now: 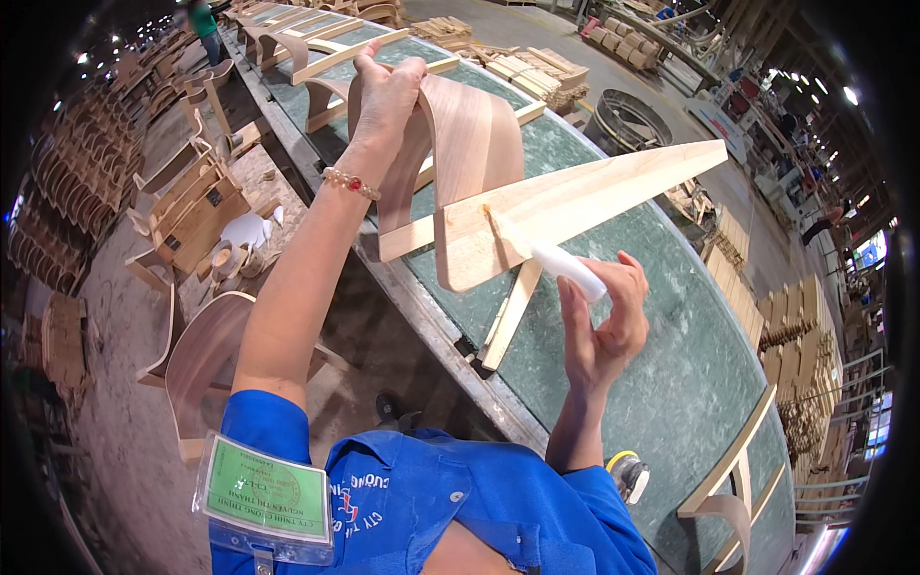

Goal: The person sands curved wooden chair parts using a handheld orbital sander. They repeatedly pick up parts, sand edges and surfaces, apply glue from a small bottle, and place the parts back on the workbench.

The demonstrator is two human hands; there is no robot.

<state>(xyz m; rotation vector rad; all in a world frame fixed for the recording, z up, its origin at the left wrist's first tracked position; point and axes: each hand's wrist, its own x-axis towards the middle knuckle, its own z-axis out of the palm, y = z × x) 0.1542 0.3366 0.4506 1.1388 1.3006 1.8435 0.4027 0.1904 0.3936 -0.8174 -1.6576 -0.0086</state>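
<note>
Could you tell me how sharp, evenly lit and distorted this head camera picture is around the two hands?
Head view: the left hand on the curved bent-plywood chair part and the right hand squeezing the white glue bottle are sharp and evenly lit; the green-topped workbench edge bows from fisheye distortion; corners are black; ceiling lamps glare at right.

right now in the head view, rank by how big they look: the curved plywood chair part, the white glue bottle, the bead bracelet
1. curved plywood chair part, held by the left hand: clearly largest.
2. white glue bottle in the right hand.
3. bead bracelet: thinnest, though its span looks close to the bottle's, so these two are unsure.
</note>
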